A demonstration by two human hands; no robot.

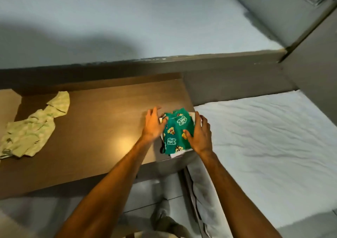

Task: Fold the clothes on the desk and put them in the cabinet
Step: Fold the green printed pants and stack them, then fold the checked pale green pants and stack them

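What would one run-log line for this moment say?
left hand: on stack's left side | right hand: on its right | green folded garment: topmost, desk corner | pale garment: unfolded

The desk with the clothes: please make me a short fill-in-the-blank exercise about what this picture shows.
1. The folded garment between the two hands is mostly ____ in colour.
2. The unfolded pale garment lies near the ____ end of the desk.
3. The left hand and right hand are on opposite ____ of the folded pile.

Missing words: green; left; sides
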